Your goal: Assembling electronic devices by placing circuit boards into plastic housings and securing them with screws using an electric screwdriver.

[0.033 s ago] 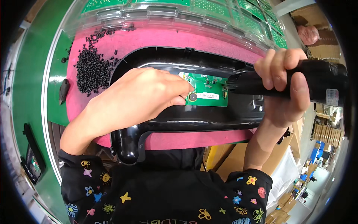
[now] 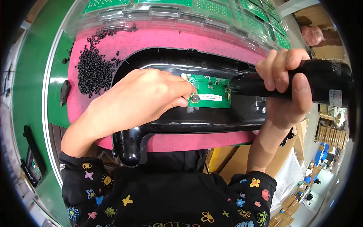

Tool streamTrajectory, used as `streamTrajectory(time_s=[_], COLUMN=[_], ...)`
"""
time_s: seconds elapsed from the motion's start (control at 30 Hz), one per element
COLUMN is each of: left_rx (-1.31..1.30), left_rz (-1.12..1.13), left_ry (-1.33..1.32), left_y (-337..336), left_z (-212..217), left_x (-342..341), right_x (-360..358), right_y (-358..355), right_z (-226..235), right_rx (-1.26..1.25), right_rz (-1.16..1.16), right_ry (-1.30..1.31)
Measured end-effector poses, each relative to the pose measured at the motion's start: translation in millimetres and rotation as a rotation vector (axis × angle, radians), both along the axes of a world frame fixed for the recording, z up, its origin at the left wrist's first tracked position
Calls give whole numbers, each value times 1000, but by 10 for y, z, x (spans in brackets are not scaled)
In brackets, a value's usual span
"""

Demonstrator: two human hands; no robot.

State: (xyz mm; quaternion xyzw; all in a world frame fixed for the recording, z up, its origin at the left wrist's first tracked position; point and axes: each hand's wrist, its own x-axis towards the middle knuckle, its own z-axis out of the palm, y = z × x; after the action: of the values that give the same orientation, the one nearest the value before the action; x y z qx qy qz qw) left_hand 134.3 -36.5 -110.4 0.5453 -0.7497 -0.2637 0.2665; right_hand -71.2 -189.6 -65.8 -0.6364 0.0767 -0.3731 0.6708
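A green circuit board (image 2: 211, 90) with a white label and a round black part lies inside a long black plastic housing (image 2: 196, 126). My left hand (image 2: 151, 89) comes over the housing's left part, its fingers closed at the board's left end; the fingertips are partly hidden. Wrapped in my right hand (image 2: 285, 81) is a thick black electric screwdriver (image 2: 321, 81), held nearly level. Its ribbed nose points left to the board's right edge, and the bit's tip cannot be made out.
Small black screws (image 2: 93, 72) are heaped on the pink mat (image 2: 174, 140) left of the housing. Behind it stands a clear plastic tray (image 2: 162, 23) of green boards. Another black housing with a board (image 2: 34, 160) lies far left. A person's head (image 2: 312, 35) shows at upper right.
My right hand and the screwdriver have shifted very slightly to the left. The left hand, the board and the housing look the same.
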Motion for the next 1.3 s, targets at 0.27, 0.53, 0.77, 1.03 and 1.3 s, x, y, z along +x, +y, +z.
streamTrajectory(time_s=[0.27,0.53,0.77,1.03,1.3], left_rx=[26,-325,-531,-375,-317], left_rz=[-8,-47,-3,-31,86], left_ry=[28,39,212,211,87], left_y=[64,67,100,113,196], left_z=[86,25,-23,-55,-205], left_x=[17,121,126,83,164], right_x=[3,153,293,289,337], right_y=[148,601,799,776,667], right_z=[70,435,485,424,280], right_rx=[-11,145,159,119,64], right_rz=[-139,35,39,18,8], right_ry=[-4,-366,-472,-403,-247])
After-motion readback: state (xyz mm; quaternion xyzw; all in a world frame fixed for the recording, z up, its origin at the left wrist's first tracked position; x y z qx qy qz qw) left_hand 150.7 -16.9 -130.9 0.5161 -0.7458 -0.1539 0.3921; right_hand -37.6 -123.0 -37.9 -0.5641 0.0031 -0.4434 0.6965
